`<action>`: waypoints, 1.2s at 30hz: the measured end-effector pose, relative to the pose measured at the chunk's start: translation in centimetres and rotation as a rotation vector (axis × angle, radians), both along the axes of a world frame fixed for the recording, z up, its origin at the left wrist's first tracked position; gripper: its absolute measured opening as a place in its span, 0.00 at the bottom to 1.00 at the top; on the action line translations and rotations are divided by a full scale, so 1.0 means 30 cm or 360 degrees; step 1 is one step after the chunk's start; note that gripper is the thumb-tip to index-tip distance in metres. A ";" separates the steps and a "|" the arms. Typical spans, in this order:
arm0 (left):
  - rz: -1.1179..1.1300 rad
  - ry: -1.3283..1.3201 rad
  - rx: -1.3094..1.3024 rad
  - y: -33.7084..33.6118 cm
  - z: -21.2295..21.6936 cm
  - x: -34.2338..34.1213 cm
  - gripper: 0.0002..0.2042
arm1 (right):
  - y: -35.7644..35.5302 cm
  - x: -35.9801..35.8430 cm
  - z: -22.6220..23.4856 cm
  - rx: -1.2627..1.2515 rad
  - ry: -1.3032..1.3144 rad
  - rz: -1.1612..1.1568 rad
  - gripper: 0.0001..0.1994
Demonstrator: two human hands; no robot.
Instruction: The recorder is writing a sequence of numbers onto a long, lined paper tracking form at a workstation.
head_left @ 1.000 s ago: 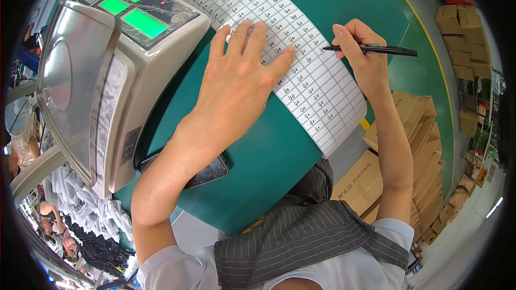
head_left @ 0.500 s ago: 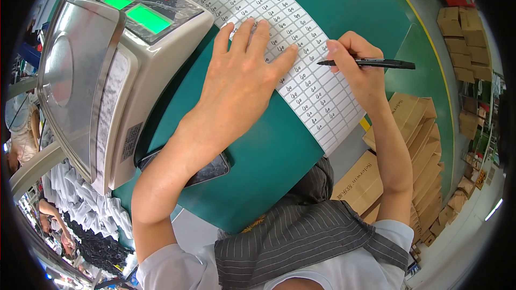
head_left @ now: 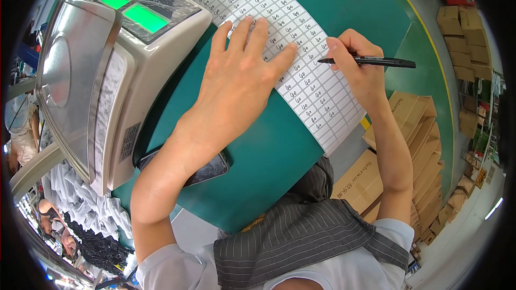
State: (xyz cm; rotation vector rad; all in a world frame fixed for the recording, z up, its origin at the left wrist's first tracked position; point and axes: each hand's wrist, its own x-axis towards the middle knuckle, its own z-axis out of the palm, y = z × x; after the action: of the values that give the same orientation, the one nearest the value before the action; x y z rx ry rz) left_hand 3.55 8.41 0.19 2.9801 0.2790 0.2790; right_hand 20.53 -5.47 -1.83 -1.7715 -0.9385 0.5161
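Filling cells on the long white gridded paper sheet (head_left: 301,70), laid slantwise across the green desk (head_left: 269,161). My left hand (head_left: 242,80), fingers spread flat, pins it. My right hand (head_left: 357,70) pinches a black pen (head_left: 371,62), tip at the sheet's edge (best kept pinned, rows followed in order).

left hand (head_left: 236,83) flat on label sheet (head_left: 301,59) | right hand (head_left: 357,67) pinching pen (head_left: 371,62) (tip down)
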 end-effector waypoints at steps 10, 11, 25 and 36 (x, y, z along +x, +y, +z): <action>-0.0002 0.0007 0.0027 0.002 -0.001 -0.002 0.26 | 0.003 0.001 -0.001 0.0012 0.0031 0.0009 0.13; -0.0003 0.0008 0.0028 0.002 0.001 -0.003 0.26 | 0.002 0.001 0.000 0.0012 0.0032 0.0008 0.13; -0.0014 0.0008 -0.0010 -0.002 0.004 0.000 0.26 | -0.022 0.054 0.009 0.0091 0.0201 -0.0198 0.13; 0.0001 0.0036 0.0004 0.001 0.006 -0.003 0.26 | -0.006 0.041 0.023 -0.0020 0.0107 -0.0105 0.13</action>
State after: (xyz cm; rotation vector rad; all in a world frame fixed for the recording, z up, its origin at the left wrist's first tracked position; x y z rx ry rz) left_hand 3.47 8.44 0.38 2.9874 0.2825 0.2463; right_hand 21.75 -5.65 -1.14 -1.7794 -0.8293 0.5367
